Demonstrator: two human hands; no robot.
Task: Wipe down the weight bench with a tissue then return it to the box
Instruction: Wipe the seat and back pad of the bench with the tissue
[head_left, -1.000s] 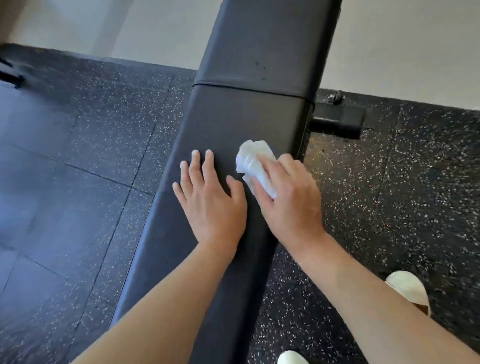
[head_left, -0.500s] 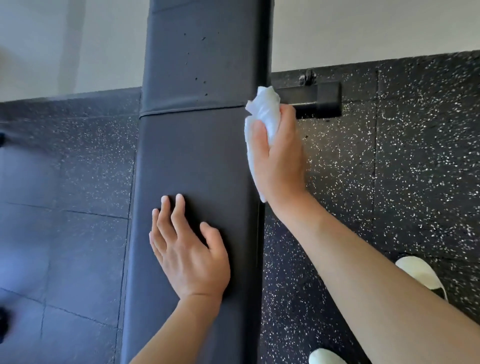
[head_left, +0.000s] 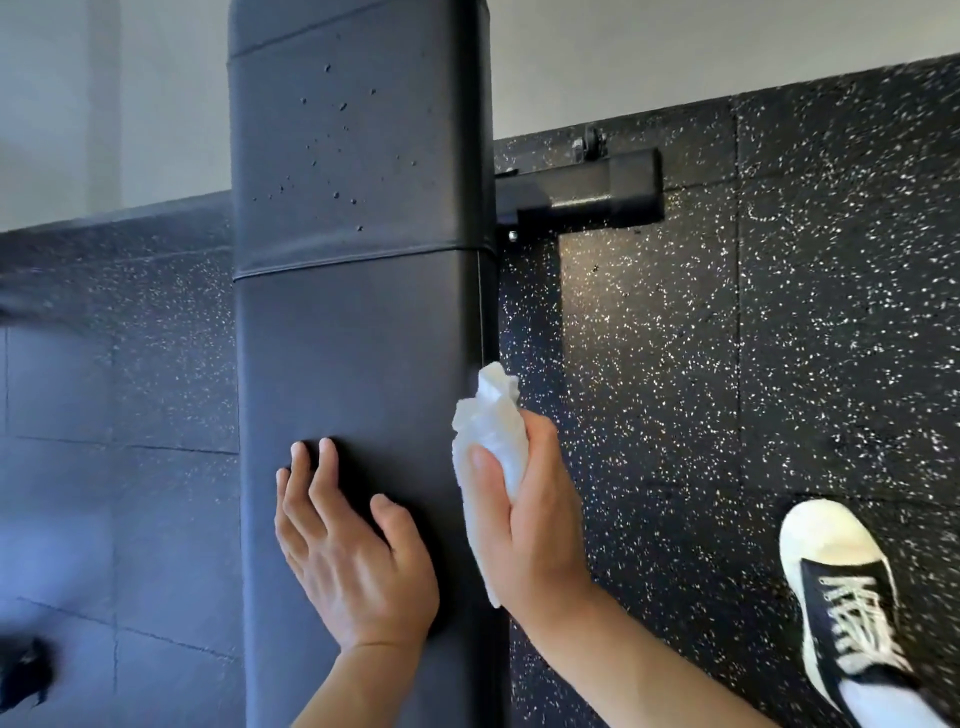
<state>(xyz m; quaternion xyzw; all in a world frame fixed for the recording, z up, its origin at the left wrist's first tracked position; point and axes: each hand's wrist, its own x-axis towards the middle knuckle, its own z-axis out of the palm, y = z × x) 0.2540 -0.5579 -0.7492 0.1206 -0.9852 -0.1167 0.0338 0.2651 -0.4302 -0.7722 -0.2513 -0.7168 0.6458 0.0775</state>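
The black padded weight bench (head_left: 358, 338) runs up the middle of the head view, with a seam across it and small specks on its far pad. My left hand (head_left: 348, 551) rests flat on the near pad, fingers straight. My right hand (head_left: 535, 525) grips a crumpled white tissue (head_left: 491, 431) and presses it against the bench's right side edge. The tissue box is not in view.
A black metal frame bar (head_left: 597, 195) sticks out from the bench's right side. Speckled black rubber flooring (head_left: 753, 389) lies all around, meeting a pale wall (head_left: 675, 52) beyond. My foot in a black-and-white sneaker (head_left: 841, 597) stands at the lower right.
My right hand slid the tissue back toward me along the bench's right edge, from near the frame bar to beside my left hand. The left hand stayed on the pad.
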